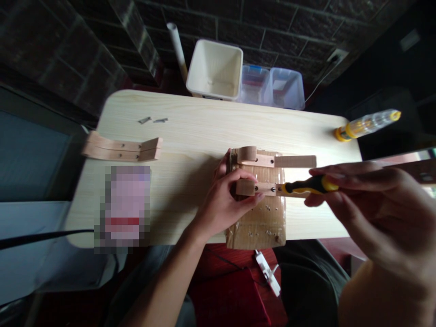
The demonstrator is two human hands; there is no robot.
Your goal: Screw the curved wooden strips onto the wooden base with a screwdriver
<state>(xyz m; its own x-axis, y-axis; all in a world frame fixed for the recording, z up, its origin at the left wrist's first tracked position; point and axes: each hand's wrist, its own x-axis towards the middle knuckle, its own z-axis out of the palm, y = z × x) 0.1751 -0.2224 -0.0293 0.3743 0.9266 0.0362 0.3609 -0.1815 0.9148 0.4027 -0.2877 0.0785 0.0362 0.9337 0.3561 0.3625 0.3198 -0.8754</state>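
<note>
Head view, and nearest to us is the right hand (381, 204), thumb and fingertips gripping the yellow-and-black screwdriver (311, 184) by its handle, pointing it leftward. We see its dark end above a slim wooden piece (265, 189), close by a screw (273, 189); whether the tip is seated, we can't tell. And there's the left hand (223, 200), pinching that same piece at its rounded end, thumb on the near side, a finger on the far side. The piece lies on a taped cardboard box (245, 218). Just beyond it on the box, we've got a second wooden piece (294, 161), its straight end reaching past the right edge. Under the box runs a pale table (190, 131). Over to the left, two more wooden pieces (131, 156) lie side by side, and past them two small metal bits (145, 120). Far right, we spot a clear-and-yellow case (369, 126). Beyond the table, a cream bin (214, 68) neighbours clear tubs (288, 91).
</note>
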